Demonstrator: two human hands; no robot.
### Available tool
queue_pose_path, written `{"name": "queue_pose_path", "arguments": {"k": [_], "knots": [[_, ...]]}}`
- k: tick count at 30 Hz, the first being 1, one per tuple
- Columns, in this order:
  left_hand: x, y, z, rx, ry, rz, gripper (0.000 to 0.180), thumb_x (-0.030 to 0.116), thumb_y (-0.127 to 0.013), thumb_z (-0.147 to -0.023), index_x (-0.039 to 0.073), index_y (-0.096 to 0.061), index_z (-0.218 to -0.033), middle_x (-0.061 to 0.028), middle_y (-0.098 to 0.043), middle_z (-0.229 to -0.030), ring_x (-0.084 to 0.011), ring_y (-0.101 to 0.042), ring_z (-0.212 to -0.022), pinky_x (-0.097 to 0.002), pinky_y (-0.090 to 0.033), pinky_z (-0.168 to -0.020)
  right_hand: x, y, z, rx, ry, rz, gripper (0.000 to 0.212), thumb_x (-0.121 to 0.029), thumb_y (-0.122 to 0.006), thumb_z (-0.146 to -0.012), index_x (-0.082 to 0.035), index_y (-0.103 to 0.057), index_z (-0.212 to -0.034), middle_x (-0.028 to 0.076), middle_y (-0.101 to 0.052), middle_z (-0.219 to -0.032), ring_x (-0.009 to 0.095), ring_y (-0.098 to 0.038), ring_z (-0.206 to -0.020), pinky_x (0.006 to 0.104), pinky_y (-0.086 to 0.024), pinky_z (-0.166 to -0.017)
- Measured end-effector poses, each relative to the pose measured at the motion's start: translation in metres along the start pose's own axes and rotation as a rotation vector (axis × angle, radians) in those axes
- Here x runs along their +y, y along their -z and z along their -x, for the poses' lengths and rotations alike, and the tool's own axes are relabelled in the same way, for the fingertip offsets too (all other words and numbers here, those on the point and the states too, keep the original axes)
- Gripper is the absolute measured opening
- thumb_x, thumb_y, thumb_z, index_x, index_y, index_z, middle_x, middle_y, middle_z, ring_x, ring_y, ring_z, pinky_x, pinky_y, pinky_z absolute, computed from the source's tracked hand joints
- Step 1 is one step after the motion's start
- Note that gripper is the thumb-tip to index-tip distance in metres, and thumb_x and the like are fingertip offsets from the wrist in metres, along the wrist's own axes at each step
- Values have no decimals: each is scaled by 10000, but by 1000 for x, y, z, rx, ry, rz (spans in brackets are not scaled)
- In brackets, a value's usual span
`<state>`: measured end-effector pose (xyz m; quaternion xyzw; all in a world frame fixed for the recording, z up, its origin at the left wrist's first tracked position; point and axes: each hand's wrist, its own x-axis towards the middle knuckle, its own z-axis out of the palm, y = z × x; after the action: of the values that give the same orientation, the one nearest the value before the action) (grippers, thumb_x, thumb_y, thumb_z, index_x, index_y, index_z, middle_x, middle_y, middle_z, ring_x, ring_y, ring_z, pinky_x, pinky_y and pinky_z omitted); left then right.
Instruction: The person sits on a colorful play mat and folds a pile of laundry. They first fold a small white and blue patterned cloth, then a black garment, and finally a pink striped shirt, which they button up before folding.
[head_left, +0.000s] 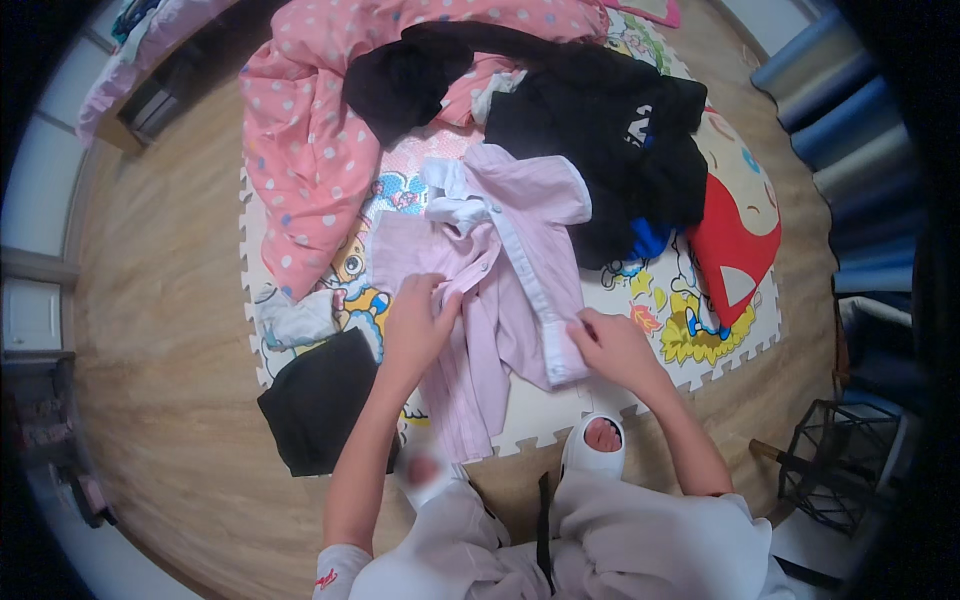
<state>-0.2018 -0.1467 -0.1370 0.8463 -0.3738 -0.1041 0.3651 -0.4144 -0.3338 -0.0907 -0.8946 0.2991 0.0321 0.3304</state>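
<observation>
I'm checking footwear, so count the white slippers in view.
2. One slipper is on the person's left foot, the other slipper on the right foot, both by the mat's near edge. Any under the clothes would be hidden.

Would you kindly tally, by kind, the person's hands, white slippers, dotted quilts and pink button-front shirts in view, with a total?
Left hand and right hand: 2
White slippers: 2
Dotted quilt: 1
Pink shirt: 1
Total: 6
</observation>
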Motion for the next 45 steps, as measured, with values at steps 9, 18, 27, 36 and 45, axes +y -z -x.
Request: {"name": "queue_pose_path", "arguments": {"k": [9, 18, 27, 36, 45], "knots": [[16, -33, -42, -5, -123, 220, 178, 119, -634, -854, -6, -641, -980, -174, -635, -894, -342, -623, -838, -404, -486, -744, -28, -29, -74, 268, 263, -325, 271, -192, -712, -796, 12, -624, -952, 166, -646, -776, 334, -635, -706, 368, -500, -663], [17, -46, -41, -130, -138, -5, 215, 129, -696, -794, -9, -645, -951, -157, -622, -884, -328, -626, -841, -395, -501, -740, -18, -68, -90, 334, 156, -228, 212, -149, -695, -798, 7, -570, -871, 165, -651, -747, 302, -665, -718, 357, -524, -670], [9, -53, -40, -101, -315, -208, 149, 113, -657, -787, 28, -647, -910, -125, -598, -910, -311, -584, -883, -414, -483, -747, -20, -72, -87, 215, 101, -786, 141, -32, -677, -839, 7, -565, -915, 61, -638, -809, 99, -621, -700, 239, -519, -629], [22, -51, -38, -41, -371, -335, 102, 72, -605, -791, 21, -613, -879, -116, -588, -926, -299, -564, -915, -407, -465, -777, -22, -74, -84, 90, 24, -1134, 149, -10, -658, -864, -8, -536, -949, 34, -599, -830, 80, -606, -738, 219, -520, -658], [30, -39, -32, -95, 101, 490, 186, 88, -624, -884, -45, -648, -1011, -143, -692, -881, -224, -675, -764, -318, -517, -705, -35, -67, -84, 86, 16, -1326, 154, -26, -653, -883, -9, -519, -958, 56, -620, -852, 98, -627, -763, 230, -544, -669]]}}
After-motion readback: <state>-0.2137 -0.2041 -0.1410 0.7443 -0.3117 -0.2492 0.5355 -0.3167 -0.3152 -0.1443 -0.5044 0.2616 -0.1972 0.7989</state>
